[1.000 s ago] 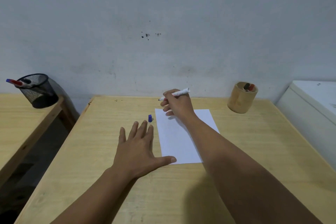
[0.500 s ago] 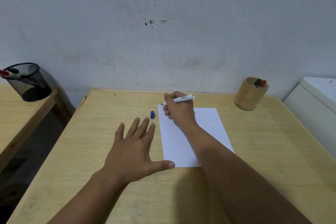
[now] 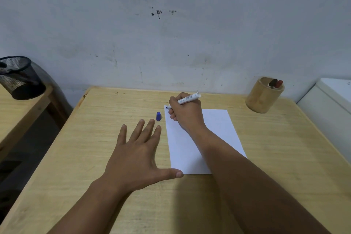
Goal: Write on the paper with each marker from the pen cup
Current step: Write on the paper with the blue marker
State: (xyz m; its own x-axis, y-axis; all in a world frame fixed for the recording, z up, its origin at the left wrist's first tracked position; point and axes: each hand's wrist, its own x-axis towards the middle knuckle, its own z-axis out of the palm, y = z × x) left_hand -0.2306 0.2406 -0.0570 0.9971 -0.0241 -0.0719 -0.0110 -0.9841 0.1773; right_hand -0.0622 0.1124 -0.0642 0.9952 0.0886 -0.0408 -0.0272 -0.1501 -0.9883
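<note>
A white sheet of paper (image 3: 220,131) lies on the wooden table (image 3: 284,157). My right hand (image 3: 187,114) grips a white marker (image 3: 189,98) with its dark tip at the paper's far left corner. The marker's blue cap (image 3: 158,116) lies on the table just left of the paper. My left hand (image 3: 136,157) rests flat with fingers spread beside the paper, its thumb touching the near left corner. A wooden pen cup (image 3: 263,95) at the far right holds a black and a red marker (image 3: 275,83).
A black mesh cup (image 3: 19,78) stands on a second wooden table (image 3: 11,118) at the left, across a gap. A white cabinet (image 3: 334,104) borders the table on the right. The grey wall runs right behind the table.
My right hand has brought the marker tip down onto the paper's far left corner. My view has tilted and shifted a little. The left hand stays flat.
</note>
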